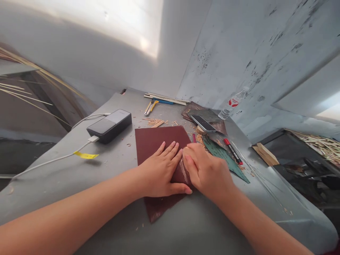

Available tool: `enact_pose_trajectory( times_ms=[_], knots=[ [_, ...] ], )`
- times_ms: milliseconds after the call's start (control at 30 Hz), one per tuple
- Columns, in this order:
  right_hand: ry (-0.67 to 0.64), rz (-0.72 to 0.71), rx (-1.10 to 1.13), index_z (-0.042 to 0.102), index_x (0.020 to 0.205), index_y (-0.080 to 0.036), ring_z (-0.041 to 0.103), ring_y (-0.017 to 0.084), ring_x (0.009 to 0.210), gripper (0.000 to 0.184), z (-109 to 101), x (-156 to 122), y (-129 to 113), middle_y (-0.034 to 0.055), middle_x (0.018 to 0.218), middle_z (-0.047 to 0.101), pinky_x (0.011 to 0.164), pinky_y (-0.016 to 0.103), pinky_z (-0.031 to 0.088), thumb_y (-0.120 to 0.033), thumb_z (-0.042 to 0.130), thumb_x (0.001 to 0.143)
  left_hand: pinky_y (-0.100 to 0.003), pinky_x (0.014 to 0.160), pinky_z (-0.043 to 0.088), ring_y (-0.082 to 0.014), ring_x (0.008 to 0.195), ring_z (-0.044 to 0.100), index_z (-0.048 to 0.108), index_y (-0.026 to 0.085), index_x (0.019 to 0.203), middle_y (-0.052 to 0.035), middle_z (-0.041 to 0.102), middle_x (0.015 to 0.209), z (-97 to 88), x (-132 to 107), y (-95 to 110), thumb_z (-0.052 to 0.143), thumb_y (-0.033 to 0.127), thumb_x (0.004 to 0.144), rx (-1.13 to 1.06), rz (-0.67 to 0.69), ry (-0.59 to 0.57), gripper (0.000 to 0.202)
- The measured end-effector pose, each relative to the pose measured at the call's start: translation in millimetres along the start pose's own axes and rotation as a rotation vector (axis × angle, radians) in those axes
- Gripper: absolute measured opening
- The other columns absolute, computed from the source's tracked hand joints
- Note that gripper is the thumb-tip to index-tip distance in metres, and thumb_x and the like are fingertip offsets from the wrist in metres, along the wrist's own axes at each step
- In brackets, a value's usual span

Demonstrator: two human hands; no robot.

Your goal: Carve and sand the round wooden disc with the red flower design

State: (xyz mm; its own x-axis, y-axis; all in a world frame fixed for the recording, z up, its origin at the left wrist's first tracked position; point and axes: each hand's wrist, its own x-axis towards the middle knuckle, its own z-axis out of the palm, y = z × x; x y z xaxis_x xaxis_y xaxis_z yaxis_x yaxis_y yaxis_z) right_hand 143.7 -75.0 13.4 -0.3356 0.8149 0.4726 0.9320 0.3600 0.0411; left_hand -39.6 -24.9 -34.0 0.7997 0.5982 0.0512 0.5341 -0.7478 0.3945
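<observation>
1. Head view, the sheet: a maroon sheet [152, 140] lies on the metal table [207, 228], directly under the left hand and along the inner side of the right. Its longer run seems to go away from the person, with one corner pointing back toward them; the hands hide part of the outline.
2. Head view, left hand: the left hand [162, 171] is spread flat on the sheet's middle, fingers a little apart, thumb reaching toward the sheet's right edge. It covers more of the sheet than the other hand.
3. Head view, right hand: the right hand [208, 170] is curled into a fist at the sheet's right edge, beside the left fingertips. Whether anything sits inside the fist, I cannot tell.
4. Head view, containers: beyond the sheet and to its right, a clear bottle [233, 102] leans; its contents cannot be made out. Farther right of the sheet, past the table edge, a dark open holder [275, 141] bears pale wooden slivers [325, 148].
5. Head view, nearby: a green sheet [225, 159] and a marker [233, 151] lie right of the maroon sheet.
</observation>
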Motion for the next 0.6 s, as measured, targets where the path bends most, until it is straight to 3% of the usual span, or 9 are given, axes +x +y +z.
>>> enact_pose_trajectory(
  times_ms=[100,333,600],
  knots=[
    [0.006,0.005,-0.016,0.062,0.108,-0.019,0.072,0.019,0.064,0.015,4.8,6.2,-2.5,0.0002,0.078,0.073,0.054,0.030,0.035,-0.023,0.049,0.103,-0.058,0.131,0.000,-0.0364,0.162,-0.001,0.015,0.004,0.167,-0.0241,0.006,0.172,1.1,-0.1,-0.5,0.030,0.095,0.086,0.015,-0.005,0.013,0.123],
    [-0.094,-0.029,0.015,0.060,0.107,-0.021,0.067,0.017,0.056,0.013,-21.0,-18.9,-2.8,-0.0035,0.073,0.068,0.051,0.029,0.035,-0.022,0.048,0.103,-0.059,0.131,0.000,-0.0362,0.162,-0.001,0.015,0.000,0.165,-0.0232,0.005,0.172,3.6,-0.4,-3.2,0.034,0.095,0.085,-0.010,0.009,0.007,0.125],
    [-0.003,0.023,0.005,0.061,0.111,-0.019,0.073,0.020,0.066,0.016,2.6,5.3,-4.4,0.0024,0.086,0.076,0.054,0.030,0.035,-0.023,0.049,0.102,-0.059,0.131,0.002,-0.0372,0.162,-0.001,0.018,0.003,0.166,-0.0246,0.006,0.172,4.1,0.0,-1.0,0.033,0.096,0.085,0.028,0.000,0.019,0.124]
  ],
)
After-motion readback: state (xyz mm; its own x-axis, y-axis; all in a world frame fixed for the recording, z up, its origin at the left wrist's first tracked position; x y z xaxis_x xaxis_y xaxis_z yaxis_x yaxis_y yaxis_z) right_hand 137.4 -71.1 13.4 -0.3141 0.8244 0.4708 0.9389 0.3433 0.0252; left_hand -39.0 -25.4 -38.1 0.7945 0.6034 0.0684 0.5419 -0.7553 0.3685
